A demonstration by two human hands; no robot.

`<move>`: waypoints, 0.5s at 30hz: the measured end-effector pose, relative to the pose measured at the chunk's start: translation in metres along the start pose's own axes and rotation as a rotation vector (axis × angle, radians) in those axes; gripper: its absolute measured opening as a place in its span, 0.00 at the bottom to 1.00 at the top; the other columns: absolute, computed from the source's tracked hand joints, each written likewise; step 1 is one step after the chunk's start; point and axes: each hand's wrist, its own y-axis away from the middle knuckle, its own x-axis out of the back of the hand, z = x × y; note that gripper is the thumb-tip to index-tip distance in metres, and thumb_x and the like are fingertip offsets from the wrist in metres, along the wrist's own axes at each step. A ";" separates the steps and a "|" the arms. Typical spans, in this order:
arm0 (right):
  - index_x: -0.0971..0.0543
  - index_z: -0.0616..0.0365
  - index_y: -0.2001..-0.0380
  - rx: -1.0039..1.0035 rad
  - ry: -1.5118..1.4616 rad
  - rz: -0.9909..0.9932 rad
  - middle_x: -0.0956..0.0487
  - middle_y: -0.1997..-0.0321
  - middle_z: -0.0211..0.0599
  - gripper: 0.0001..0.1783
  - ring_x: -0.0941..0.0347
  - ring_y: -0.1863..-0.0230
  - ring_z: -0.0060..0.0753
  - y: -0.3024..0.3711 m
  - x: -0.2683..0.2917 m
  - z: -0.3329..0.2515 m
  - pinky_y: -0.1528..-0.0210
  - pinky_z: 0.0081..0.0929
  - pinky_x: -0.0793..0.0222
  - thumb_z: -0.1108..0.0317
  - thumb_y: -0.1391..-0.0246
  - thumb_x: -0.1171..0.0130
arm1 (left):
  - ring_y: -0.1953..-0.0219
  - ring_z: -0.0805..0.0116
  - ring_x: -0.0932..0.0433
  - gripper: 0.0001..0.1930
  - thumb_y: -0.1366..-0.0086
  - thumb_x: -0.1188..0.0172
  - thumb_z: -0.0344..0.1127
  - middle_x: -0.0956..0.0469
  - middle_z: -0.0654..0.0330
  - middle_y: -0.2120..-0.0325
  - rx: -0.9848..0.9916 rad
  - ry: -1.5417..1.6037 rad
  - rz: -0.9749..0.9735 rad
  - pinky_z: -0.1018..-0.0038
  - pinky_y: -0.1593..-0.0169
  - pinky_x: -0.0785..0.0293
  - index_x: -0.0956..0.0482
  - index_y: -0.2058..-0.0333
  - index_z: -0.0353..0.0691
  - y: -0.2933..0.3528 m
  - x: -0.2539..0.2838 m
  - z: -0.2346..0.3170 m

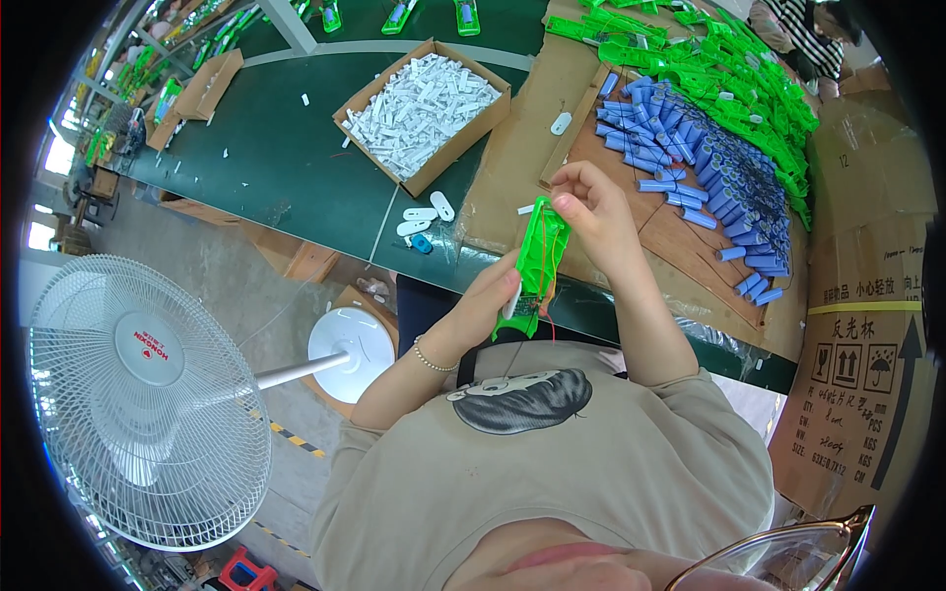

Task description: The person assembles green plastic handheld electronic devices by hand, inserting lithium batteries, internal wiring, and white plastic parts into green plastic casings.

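In front of my chest, my left hand is closed around the lower part of a green plastic casing. The casing is tilted upright, its hollow side showing thin red wires and a small dark part near the bottom. A white edge shows by my left fingers. At the casing's top end my right hand is closed, thumb and bent fingers pinching there. Whether a wire is also in that pinch is too small to tell. A small white strip shows just left of the casing's top.
A cardboard box of small white parts stands on the green table. White oval pieces and a blue one lie nearer. Blue cylindrical cells and green casings are heaped right. A fan stands left; cartons right.
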 end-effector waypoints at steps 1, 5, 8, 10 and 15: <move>0.29 0.64 0.60 -0.001 -0.001 -0.001 0.24 0.68 0.32 0.19 0.28 0.67 0.19 0.002 -0.001 -0.003 0.66 0.17 0.33 0.67 0.53 0.36 | 0.60 0.69 0.28 0.27 0.30 0.57 0.46 0.28 0.55 0.60 0.001 0.000 0.002 0.73 0.54 0.30 0.44 0.41 0.31 0.000 -0.003 0.001; 0.30 0.66 0.51 -0.088 -0.006 -0.105 0.23 0.58 0.38 0.25 0.26 0.58 0.26 0.017 -0.009 -0.027 0.56 0.24 0.29 0.71 0.52 0.37 | 0.51 0.63 0.29 0.32 0.34 0.48 0.40 0.32 0.51 0.50 -0.173 -0.426 0.309 0.68 0.47 0.32 0.50 0.38 0.33 -0.003 -0.019 0.010; 0.30 0.67 0.49 -0.086 -0.037 -0.206 0.22 0.56 0.40 0.26 0.25 0.56 0.27 0.018 -0.007 -0.027 0.52 0.25 0.29 0.72 0.52 0.37 | 0.43 0.55 0.33 0.39 0.39 0.40 0.37 0.35 0.47 0.45 -0.329 -0.670 0.464 0.64 0.42 0.37 0.54 0.36 0.35 0.001 -0.013 0.017; 0.30 0.67 0.49 -0.102 -0.087 -0.267 0.22 0.56 0.41 0.26 0.26 0.55 0.27 0.018 -0.003 -0.025 0.51 0.25 0.30 0.72 0.52 0.36 | 0.41 0.48 0.36 0.40 0.40 0.40 0.39 0.35 0.45 0.45 -0.604 -1.247 0.482 0.60 0.39 0.42 0.52 0.36 0.34 0.003 0.002 0.022; 0.31 0.69 0.49 -0.184 -0.422 -0.318 0.22 0.55 0.39 0.29 0.25 0.55 0.29 0.015 0.003 -0.017 0.53 0.28 0.28 0.69 0.54 0.35 | 0.44 0.50 0.33 0.16 0.44 0.37 0.44 0.33 0.51 0.46 -0.791 -1.623 0.333 0.61 0.41 0.40 0.18 0.59 0.43 0.017 -0.002 0.038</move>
